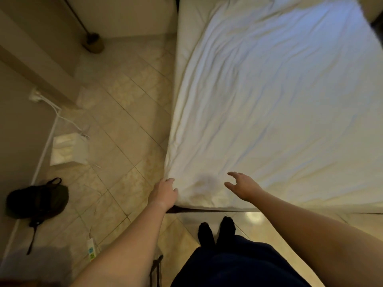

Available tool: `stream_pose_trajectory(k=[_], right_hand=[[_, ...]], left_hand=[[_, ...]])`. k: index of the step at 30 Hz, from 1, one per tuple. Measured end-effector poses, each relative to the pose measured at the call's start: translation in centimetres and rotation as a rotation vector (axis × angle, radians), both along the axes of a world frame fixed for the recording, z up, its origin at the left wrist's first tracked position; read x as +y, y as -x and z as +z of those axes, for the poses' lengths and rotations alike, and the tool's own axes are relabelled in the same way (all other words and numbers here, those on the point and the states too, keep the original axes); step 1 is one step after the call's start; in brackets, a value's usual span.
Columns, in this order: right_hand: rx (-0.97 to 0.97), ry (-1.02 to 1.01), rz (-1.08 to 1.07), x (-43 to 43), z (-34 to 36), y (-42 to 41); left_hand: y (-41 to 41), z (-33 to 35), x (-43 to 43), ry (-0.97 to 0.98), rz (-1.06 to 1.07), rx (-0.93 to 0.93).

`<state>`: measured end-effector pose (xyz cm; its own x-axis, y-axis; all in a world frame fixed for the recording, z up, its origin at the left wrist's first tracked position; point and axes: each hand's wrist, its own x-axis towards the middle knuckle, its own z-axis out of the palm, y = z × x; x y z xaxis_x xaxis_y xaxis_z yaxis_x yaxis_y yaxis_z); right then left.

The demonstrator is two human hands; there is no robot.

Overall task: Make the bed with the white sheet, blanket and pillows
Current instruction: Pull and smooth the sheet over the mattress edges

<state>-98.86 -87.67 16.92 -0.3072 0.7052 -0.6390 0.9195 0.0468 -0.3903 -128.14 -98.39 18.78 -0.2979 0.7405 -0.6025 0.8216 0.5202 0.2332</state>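
Floor: beige tiled floor (pixel 128 125) on the left side, with a black fabric bag (pixel 37 200) lying well apart from the bed.
Left hand (pixel 164 191): it touches the near left corner of the bed, with the fingers bent over the edge. The back of the hand hides whether they pinch cloth, so I cannot tell.
Corner: rumpled near corner of the sheet (pixel 199 189), lying between the two hands, with loose folds.
Right hand (pixel 242 184): it hovers just above the cloth, fingers spread and a little hooked, and holds nothing.
Task's thing: wrinkled white cotton sheet (pixel 269 100), spread over the mattress ahead and to the right of both hands. Its long axis runs away from the person.
Nearer hand: the left one, already at the corner.
Next move, as I judge: tighten or tuck this corner.
Blanket, pillows: not in view.
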Motion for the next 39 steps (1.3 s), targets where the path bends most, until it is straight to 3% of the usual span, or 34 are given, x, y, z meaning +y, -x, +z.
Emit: stream_pose_trajectory(k=[9,21,29,39], right_hand=[[0.107,-0.085,-0.124,1.8,3.6,-4.7],[0.141,-0.089,-0.282,2.8,1.9,-5.7],[0.12,-0.111,-0.464,3.6,-0.3,1.4],[0.05,-0.176,-0.65,4.3,1.7,20.0]], left_hand=[[-4.2,5.9,2.9,-0.066,-0.099,0.091],[-4.2,8.5,9.4,-0.143,-0.255,0.112],[4.1,6.0,14.6,-0.153,-0.408,0.063],[22.7,5.3,20.0,-0.218,-0.532,-0.037]])
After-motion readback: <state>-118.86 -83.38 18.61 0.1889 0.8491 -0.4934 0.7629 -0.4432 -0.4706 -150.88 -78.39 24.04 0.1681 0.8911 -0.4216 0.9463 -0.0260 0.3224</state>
